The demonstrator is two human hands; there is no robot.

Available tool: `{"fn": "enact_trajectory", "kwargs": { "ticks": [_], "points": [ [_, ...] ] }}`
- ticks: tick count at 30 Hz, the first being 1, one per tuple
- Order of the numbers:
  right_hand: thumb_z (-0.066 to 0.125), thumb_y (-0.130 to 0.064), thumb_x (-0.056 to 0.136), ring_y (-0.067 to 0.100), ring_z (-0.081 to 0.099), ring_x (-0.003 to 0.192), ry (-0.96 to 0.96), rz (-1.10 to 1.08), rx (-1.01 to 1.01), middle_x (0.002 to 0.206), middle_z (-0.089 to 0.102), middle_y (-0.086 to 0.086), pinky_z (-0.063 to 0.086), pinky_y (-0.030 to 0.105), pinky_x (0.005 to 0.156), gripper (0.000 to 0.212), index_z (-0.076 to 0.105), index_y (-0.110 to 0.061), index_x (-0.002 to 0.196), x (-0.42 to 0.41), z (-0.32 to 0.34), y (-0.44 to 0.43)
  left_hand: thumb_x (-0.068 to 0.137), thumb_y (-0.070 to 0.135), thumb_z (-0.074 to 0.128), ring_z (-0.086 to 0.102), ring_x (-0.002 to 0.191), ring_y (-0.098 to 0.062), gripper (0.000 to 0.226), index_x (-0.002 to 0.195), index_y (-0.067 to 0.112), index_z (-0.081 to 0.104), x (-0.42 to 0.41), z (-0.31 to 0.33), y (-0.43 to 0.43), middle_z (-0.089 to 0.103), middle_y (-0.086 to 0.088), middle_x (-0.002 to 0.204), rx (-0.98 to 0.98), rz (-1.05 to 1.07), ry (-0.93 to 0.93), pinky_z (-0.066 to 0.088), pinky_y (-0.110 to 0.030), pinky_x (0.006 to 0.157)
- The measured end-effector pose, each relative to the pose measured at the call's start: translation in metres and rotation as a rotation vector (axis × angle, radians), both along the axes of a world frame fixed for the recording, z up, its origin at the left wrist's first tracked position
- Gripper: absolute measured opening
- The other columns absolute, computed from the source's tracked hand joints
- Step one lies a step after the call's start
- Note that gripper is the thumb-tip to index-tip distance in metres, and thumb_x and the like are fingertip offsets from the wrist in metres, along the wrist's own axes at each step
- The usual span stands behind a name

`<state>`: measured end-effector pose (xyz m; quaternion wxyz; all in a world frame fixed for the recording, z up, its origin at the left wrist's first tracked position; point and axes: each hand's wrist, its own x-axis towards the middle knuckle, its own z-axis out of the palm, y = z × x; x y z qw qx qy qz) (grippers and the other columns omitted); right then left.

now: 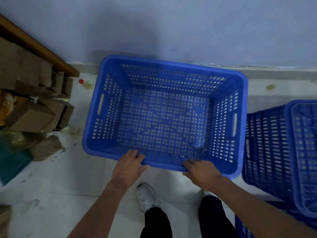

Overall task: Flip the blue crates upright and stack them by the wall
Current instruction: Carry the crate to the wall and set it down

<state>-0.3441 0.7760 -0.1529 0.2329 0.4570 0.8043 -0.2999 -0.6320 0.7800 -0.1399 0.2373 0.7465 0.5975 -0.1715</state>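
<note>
One blue crate, the upright crate (164, 114), stands open side up on the floor (51, 194), its far rim close to the wall (171, 23); whether it touches I cannot tell. I'd judge that flip done, and this crate is probably the base of the stack. Just right of the upright crate an overturned crate (267, 143) sits bottom-up, and part of a lower crate (243, 227) shows beneath it, at the edge of the head view. At least those look left to turn and stack, so the job seems to be in its early part.

Both hands are on the upright crate's near rim. The left hand (130, 166) grips it left of the middle, fingers over the top edge and thumb beneath. The right hand (200, 170) pinches the same rim further right, fingers on top and thumb under. The person's feet are just behind that rim. Well left of the upright crate lie cardboard boxes (32, 115).
</note>
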Motion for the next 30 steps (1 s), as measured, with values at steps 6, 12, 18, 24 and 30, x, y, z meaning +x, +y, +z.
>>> {"fn": "enact_trajectory", "kwargs": {
  "ticks": [6, 12, 18, 24, 30],
  "points": [
    [0.023, -0.038, 0.106, 0.034, 0.062, 0.081, -0.047, 0.279, 0.089, 0.116, 0.055, 0.013, 0.036, 0.039, 0.055, 0.042, 0.043, -0.009, 0.128, 0.002, -0.007, -0.001, 0.1, 0.054, 0.034, 0.053, 0.118, -0.019, 0.049, 0.133, 0.024, 0.052, -0.024, 0.003, 0.013, 0.059, 0.002, 0.126, -0.08, -0.141, 0.175, 0.043, -0.032, 0.098],
    [0.023, -0.035, 0.106, 0.033, 0.062, 0.083, -0.039, 0.281, 0.125, 0.117, 0.055, 0.012, 0.038, 0.038, 0.056, 0.04, 0.045, -0.009, 0.127, 0.012, 0.0, 0.018, 0.099, 0.055, 0.035, 0.055, 0.114, -0.021, 0.049, 0.127, 0.02, 0.055, -0.014, 0.008, 0.03, 0.062, -0.002, 0.12, -0.08, -0.159, 0.249, 0.05, -0.034, 0.085],
    [0.028, -0.034, 0.105, 0.03, 0.062, 0.088, -0.046, 0.289, 0.167, 0.115, 0.059, 0.009, 0.039, 0.037, 0.062, 0.035, 0.051, -0.013, 0.122, 0.023, 0.012, 0.055, 0.099, 0.055, 0.035, 0.055, 0.114, -0.023, 0.049, 0.128, 0.02, 0.054, 0.001, 0.007, 0.048, 0.062, -0.004, 0.121, -0.042, -0.108, 0.265, 0.05, -0.035, 0.083],
    [0.036, -0.02, 0.103, 0.029, 0.058, 0.093, -0.106, 0.389, 0.172, 0.117, 0.055, 0.01, 0.039, 0.036, 0.061, 0.027, 0.055, -0.02, 0.123, 0.031, 0.018, 0.084, 0.098, 0.057, 0.036, 0.06, 0.107, -0.023, 0.049, 0.122, 0.02, 0.058, 0.008, 0.007, 0.076, 0.064, -0.004, 0.115, -0.019, -0.132, 0.276, 0.051, -0.035, 0.079],
    [0.041, -0.025, 0.103, 0.028, 0.055, 0.101, -0.161, 0.345, 0.171, 0.127, 0.049, 0.006, 0.043, 0.036, 0.063, 0.031, 0.043, -0.026, 0.134, 0.041, 0.015, 0.099, 0.097, 0.056, 0.04, 0.063, 0.102, -0.024, 0.048, 0.12, 0.019, 0.06, 0.014, 0.002, 0.097, 0.065, -0.006, 0.113, -0.033, -0.142, 0.267, 0.052, -0.035, 0.079]
  ]
}}
